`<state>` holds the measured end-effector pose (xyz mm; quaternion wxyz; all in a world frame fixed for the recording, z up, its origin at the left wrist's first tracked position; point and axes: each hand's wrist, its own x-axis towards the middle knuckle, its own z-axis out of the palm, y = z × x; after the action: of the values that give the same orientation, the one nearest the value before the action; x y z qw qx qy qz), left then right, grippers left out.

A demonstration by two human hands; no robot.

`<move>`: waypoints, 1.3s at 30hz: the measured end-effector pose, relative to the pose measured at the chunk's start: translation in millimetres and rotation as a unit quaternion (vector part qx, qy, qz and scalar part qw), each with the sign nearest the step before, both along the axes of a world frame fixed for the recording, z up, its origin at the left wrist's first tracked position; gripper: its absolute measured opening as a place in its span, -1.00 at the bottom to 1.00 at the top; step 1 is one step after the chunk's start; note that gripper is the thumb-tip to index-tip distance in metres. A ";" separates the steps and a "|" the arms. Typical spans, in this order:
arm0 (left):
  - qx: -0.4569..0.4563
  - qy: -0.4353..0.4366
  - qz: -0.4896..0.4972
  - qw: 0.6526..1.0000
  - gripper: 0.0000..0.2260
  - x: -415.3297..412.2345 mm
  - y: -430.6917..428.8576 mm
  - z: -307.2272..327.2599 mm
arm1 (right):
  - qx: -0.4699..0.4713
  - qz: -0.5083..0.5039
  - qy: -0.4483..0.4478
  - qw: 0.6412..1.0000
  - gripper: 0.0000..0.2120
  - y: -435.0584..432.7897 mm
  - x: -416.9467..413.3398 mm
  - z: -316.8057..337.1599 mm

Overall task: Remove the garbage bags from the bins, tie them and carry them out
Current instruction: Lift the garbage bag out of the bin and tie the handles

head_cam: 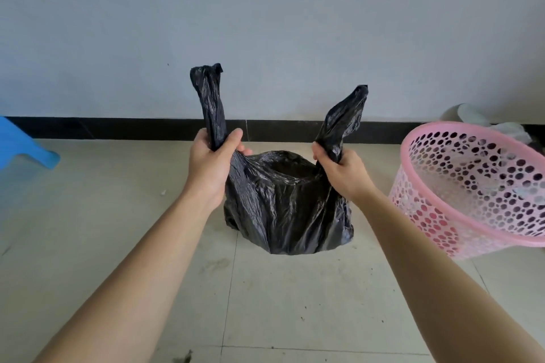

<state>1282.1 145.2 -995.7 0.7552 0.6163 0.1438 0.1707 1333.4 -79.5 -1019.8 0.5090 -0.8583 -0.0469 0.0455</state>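
A black garbage bag (283, 209) stands on the tiled floor in the middle of the view, out of its bin, with its mouth gaping between two gathered ends. My left hand (211, 162) is shut around the left end, which sticks up above my fist. My right hand (342, 171) grips the right end, which also pokes upward. The pink perforated bin (418, 194) stands tilted at the right, close beside the bag.
A blue plastic stool (23, 144) sits at the left edge. The wall with a black skirting board (118, 128) runs just behind the bag. White and dark items (507, 127) lie behind the bin. Open tiled floor (265, 303) lies in front.
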 end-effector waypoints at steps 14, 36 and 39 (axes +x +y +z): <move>0.070 0.098 -0.159 0.980 -0.70 0.5 -8.9 8.4 | -0.348 0.266 -0.175 0.882 -0.84 19.6 -18.9 2.0; -0.071 0.180 -0.237 0.952 -0.87 -8.3 1.1 -20.3 | 0.026 0.193 -0.025 0.981 -0.78 -3.6 -17.8 -21.1; -0.027 0.176 -0.323 0.930 -0.75 -11.0 -0.2 -19.6 | -0.017 0.228 -0.015 0.973 -0.77 2.1 -17.4 -18.4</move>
<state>1271.2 145.0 -1015.3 0.7486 0.6288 0.0725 -0.1974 1316.0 -77.4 -1038.2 0.4700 -0.8340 -0.2481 0.1486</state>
